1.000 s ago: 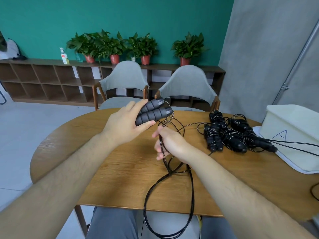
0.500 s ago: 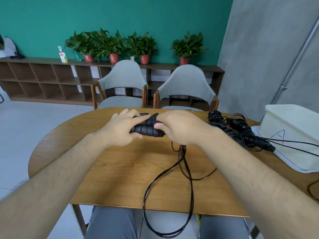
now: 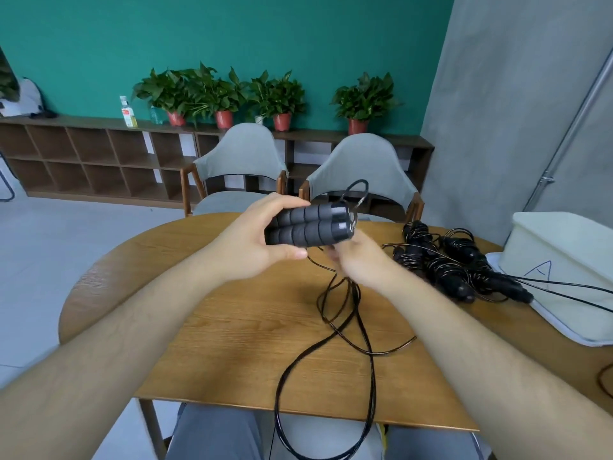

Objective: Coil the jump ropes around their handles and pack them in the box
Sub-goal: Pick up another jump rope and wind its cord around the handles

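Head view: in the middle of the frame, the left hand (image 3: 252,247) has its grip wrapped round two black handles (image 3: 308,227), held side by side above the table (image 3: 199,310). Just below their right ends is the right hand (image 3: 361,260), blurry, with curled fingers. I cannot tell if its grip pinches the rope (image 3: 335,303). The rope hangs down from there, loops on the table and drops over the near edge. To the right lies a pile of coiled ropes (image 3: 441,260), next to the white box (image 3: 564,247) at the right edge of the frame.
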